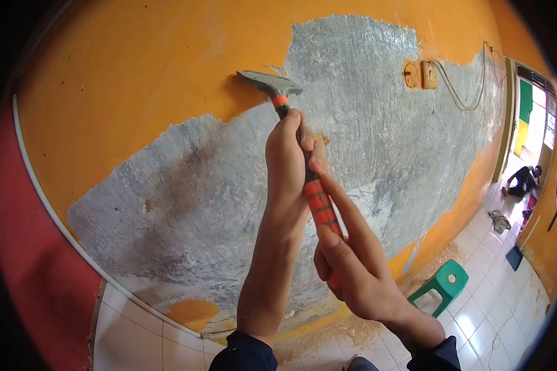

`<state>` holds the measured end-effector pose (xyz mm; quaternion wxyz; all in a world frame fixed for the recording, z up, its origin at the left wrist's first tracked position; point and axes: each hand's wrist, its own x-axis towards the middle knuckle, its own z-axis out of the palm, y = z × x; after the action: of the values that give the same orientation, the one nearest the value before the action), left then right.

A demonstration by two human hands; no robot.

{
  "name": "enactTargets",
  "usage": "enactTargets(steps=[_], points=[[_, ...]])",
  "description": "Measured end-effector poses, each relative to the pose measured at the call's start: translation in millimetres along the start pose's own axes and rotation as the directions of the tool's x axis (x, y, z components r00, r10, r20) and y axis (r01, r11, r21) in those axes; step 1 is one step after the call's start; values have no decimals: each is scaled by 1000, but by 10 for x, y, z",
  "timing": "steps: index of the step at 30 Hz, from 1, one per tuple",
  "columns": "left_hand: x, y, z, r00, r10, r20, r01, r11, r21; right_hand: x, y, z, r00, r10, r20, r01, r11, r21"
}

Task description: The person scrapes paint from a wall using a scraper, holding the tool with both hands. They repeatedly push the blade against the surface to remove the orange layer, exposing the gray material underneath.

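Both of my hands grip a long-handled scraper (318, 204) with a dark shaft and an orange-red grip. My left hand (288, 145) is closed round the upper shaft, just below the head. Lower down, my right hand (356, 260) wraps the orange-red grip. The wide grey scraper head (269, 81) lies against the wall at the border between orange paint (167, 55) and the bared grey patch (229, 179). A small curl of lifted paint (275, 68) shows beside the head.
A socket box (429, 75) with a hanging cable (470, 106) is on the wall at right. Paint scraps (352, 331) lie along the wall's foot. A green stool (450, 281) stands on the tiles. Farther off, a person (524, 180) is low on the floor near a doorway.
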<state>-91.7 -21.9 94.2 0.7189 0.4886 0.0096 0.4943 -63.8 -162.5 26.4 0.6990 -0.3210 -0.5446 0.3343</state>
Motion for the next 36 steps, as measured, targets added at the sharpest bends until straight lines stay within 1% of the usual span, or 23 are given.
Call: enactTargets(steps=[2,4,6,7,8,10,12,13,14,16,18,19,23,25,29,31,32,34,36], points=[[6,16,-10,1000,0,7,0,1000,-21,15,-29,23,1000,-20,4,20,1000,1],[-50,-29,-31,1000,-7,-23,7,999,-33,-36,14,10,1000,-8,7,8,1000,7],[-64,-70,-73,1000,19,16,-19,1000,24,-51,117,-78,997,34,75,-32,999,-36],[-64,-81,-73,1000,25,-7,-25,998,58,-45,110,-75,997,24,74,-21,999,-39],[-50,-74,-66,1000,29,3,-29,998,56,-43,105,-65,997,18,73,-13,998,-61],[-45,-43,-48,999,-14,-29,14,1000,11,-37,102,-67,997,16,70,-10,996,-88],[-43,-89,-94,1000,-5,-28,5,1000,21,-47,125,-62,999,-26,42,31,992,-119],[-49,-136,-124,999,25,-24,-24,999,48,-63,158,-60,999,-18,44,23,993,-113],[-41,-168,-155,998,58,-13,-57,996,75,-69,200,-72,999,-26,44,31,990,-136],[-45,-194,-182,998,69,4,-70,995,68,-52,259,-114,998,-42,48,50,984,-172],[-111,-199,-209,997,59,-57,-58,998,13,-69,327,-134,994,-59,92,82,959,-271],[-137,-191,-226,995,61,-78,-58,998,40,-76,332,-142,994,-26,104,58,946,-318],[-117,-193,-257,996,64,-65,-60,996,64,-31,407,-141,995,-29,96,59,941,-332],[-113,-274,-326,995,80,-58,-76,995,68,-48,463,-151,997,-57,50,72,933,-354],[-31,-235,-304,991,131,-15,-130,989,67,11,500,-195,995,-50,83,78,921,-382],[14,-201,-257,987,160,-25,-158,985,75,85,407,-182,1000,-12,27,21,934,-356],[-7,-217,-263,986,165,-26,-163,984,78,56,386,-185,999,-14,32,24,935,-354],[-59,-253,-275,992,125,-17,-123,989,82,-6,369,-225,995,-30,95,55,962,-268],[-28,-221,-238,992,122,-26,-119,989,92,37,359,-222,994,-32,103,59,960,-273]])
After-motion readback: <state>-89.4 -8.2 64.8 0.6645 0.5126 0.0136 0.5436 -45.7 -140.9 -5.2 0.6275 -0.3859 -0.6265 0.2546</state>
